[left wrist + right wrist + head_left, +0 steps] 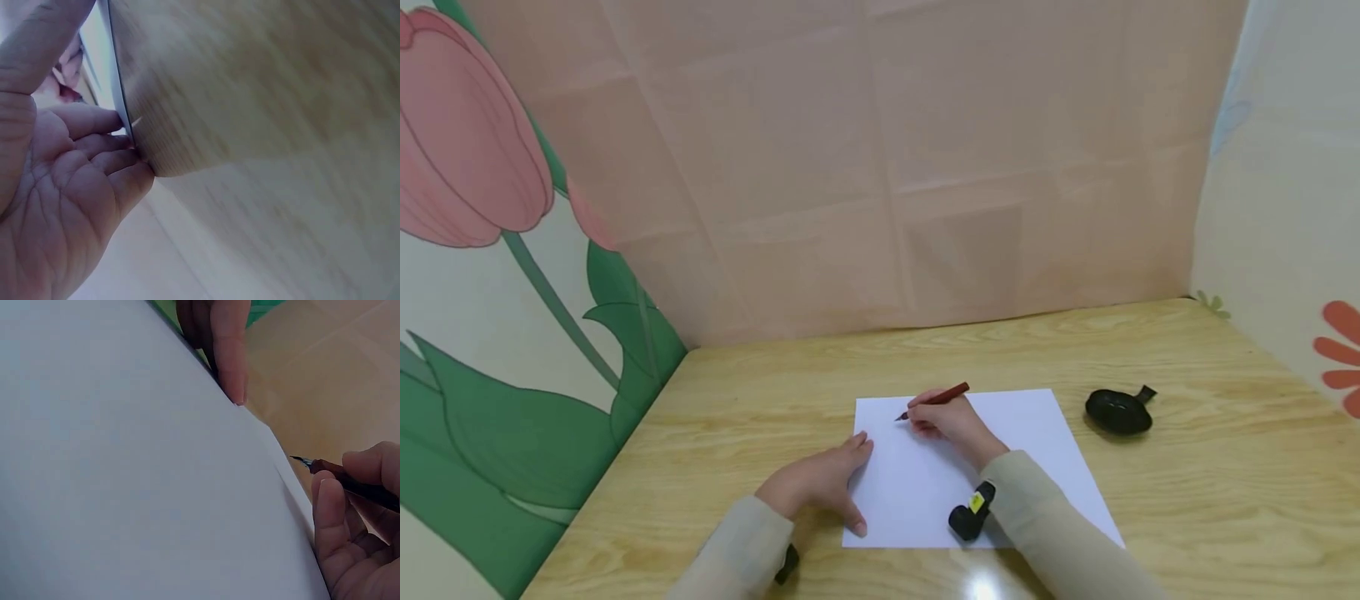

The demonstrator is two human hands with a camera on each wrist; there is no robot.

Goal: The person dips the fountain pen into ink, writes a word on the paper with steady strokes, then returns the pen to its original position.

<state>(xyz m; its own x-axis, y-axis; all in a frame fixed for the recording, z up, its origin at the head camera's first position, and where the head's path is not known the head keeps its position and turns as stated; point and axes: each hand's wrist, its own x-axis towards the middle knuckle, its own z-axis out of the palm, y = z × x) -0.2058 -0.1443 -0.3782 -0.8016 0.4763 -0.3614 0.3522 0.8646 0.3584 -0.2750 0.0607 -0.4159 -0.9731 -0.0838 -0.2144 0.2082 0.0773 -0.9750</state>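
A white sheet of paper (910,492) lies on the wooden table. My right hand (953,423) is over its upper part and pinches a dark red fountain pen (953,392) between thumb and fingers. The pen's metal nib (301,460) points left, close over the paper in the head view. My left hand (826,481) rests at the sheet's left edge, thumb and fingers spread on the paper's border. In the left wrist view the fingers (94,119) lie relaxed along that edge.
To the right of the paper sits a small black dish (1117,413) with a short handle. Behind the wooden table (760,392) hangs a pinkish-brown cloth (925,167). Flower-patterned panels stand at the left and right sides. A black wrist camera (968,518) overlaps the paper.
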